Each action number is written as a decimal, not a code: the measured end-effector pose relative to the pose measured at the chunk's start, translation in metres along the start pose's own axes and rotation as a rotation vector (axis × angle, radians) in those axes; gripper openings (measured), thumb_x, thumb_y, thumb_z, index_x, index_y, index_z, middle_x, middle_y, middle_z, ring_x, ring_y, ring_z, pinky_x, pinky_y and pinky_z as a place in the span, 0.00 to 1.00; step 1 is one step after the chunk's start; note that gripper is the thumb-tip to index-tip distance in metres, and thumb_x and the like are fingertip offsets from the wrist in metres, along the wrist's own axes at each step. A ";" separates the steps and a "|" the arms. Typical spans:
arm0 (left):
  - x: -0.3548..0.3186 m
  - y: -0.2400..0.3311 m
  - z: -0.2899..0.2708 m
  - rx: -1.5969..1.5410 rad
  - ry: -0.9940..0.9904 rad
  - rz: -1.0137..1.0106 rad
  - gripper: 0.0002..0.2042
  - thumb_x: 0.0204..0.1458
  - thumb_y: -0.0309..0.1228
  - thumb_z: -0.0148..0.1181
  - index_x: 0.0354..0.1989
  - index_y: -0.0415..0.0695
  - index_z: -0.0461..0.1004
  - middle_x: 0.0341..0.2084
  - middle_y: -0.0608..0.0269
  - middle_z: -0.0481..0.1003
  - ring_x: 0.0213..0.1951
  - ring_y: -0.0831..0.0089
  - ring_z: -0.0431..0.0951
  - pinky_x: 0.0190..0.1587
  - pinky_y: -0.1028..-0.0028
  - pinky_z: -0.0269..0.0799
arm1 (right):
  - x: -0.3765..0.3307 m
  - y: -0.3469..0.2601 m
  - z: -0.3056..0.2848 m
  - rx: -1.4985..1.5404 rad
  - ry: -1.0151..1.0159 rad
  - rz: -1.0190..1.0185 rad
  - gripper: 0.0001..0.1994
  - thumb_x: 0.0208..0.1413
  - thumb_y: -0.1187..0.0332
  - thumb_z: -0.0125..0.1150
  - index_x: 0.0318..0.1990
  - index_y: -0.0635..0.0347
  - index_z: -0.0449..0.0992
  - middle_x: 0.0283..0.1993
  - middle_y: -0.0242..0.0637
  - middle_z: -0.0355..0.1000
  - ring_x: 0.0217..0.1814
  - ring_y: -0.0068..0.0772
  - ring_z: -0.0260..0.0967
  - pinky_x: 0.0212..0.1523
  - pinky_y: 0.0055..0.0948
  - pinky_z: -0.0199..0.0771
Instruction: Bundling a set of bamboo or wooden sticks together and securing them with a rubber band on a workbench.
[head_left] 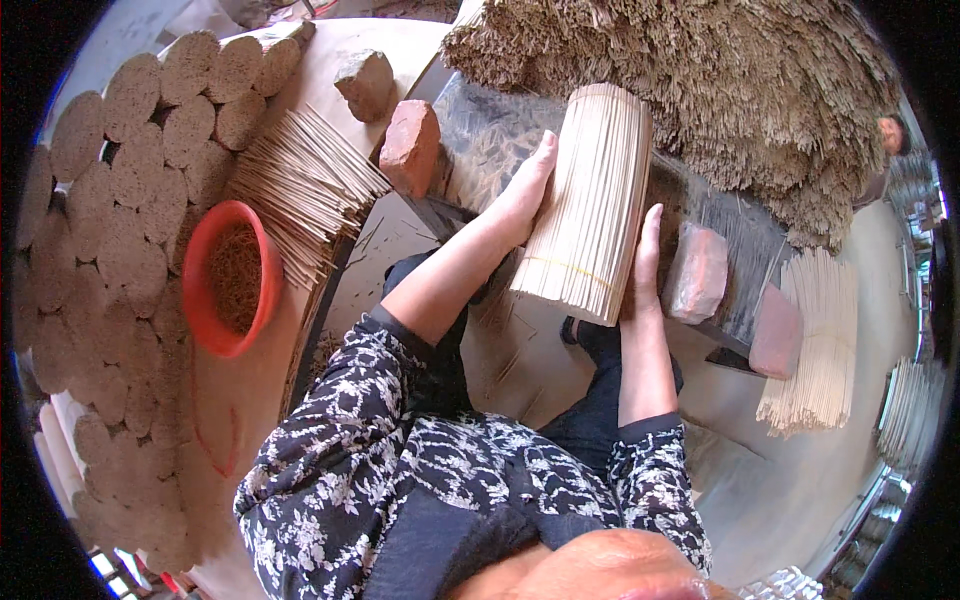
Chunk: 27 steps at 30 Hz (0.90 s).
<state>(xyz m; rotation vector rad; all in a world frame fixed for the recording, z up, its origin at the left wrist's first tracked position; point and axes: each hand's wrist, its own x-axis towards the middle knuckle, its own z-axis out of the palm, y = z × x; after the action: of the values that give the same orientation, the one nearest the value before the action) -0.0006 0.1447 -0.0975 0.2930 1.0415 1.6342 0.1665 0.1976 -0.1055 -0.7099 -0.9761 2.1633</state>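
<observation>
A thick bundle of pale sticks (588, 205), tied with a thin band near its lower end, is pressed between both palms and stands slightly tilted on the dark board (470, 150). The left hand (525, 190) lies flat against its left side, fingers straight and together, pointing up; the right hand (647, 262) is flat against the lower right side, likewise unclenched. Neither hand curls round the bundle.

Just right of the right hand stands a reddish brick (697, 272), almost touching it, with a second brick (775, 333) beyond. Left of the left hand sits another brick (409, 147), with a short gap between. Directly above the bundle's top looms a big heap of brown sticks (700, 80). Below the grip, between the forearms, the floor is open. Well to the left are a fanned stick bundle (300, 190), a red bowl (205, 300) and stacked round bundles (110, 230).
</observation>
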 end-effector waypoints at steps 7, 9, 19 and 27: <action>0.027 -0.018 -0.038 0.469 0.007 0.309 0.33 0.62 0.55 0.37 0.57 0.33 0.65 0.54 0.54 0.68 0.56 0.66 0.66 0.60 0.71 0.57 | 0.031 0.008 -0.041 -0.283 0.090 -0.143 0.37 0.63 0.40 0.30 0.63 0.69 0.56 0.64 0.41 0.58 0.63 0.32 0.56 0.65 0.30 0.51; 0.052 -0.043 -0.043 0.442 0.011 0.242 0.36 0.60 0.57 0.37 0.63 0.34 0.56 0.59 0.53 0.63 0.60 0.66 0.61 0.62 0.69 0.53 | 0.035 0.015 -0.048 -0.226 -0.051 -0.142 0.36 0.64 0.40 0.30 0.61 0.67 0.60 0.59 0.38 0.64 0.59 0.30 0.60 0.63 0.30 0.54; 0.028 -0.014 -0.047 0.284 0.215 0.168 0.30 0.59 0.57 0.41 0.52 0.39 0.69 0.43 0.56 0.74 0.43 0.69 0.74 0.50 0.67 0.67 | 0.027 0.007 -0.027 -0.277 0.156 -0.185 0.41 0.62 0.37 0.31 0.66 0.68 0.50 0.68 0.44 0.51 0.69 0.36 0.49 0.67 0.33 0.47; 0.086 0.021 -0.026 0.340 0.258 0.481 0.12 0.53 0.37 0.60 0.32 0.38 0.74 0.24 0.67 0.72 0.28 0.78 0.70 0.34 0.74 0.66 | 0.018 0.004 -0.045 -0.254 0.245 -0.223 0.39 0.61 0.38 0.33 0.64 0.68 0.55 0.67 0.48 0.53 0.67 0.42 0.53 0.66 0.40 0.51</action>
<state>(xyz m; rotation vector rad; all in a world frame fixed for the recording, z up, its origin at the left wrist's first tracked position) -0.0618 0.2082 -0.1242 0.6074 1.5373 1.9503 0.1850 0.2283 -0.1384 -0.9149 -1.1494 1.7320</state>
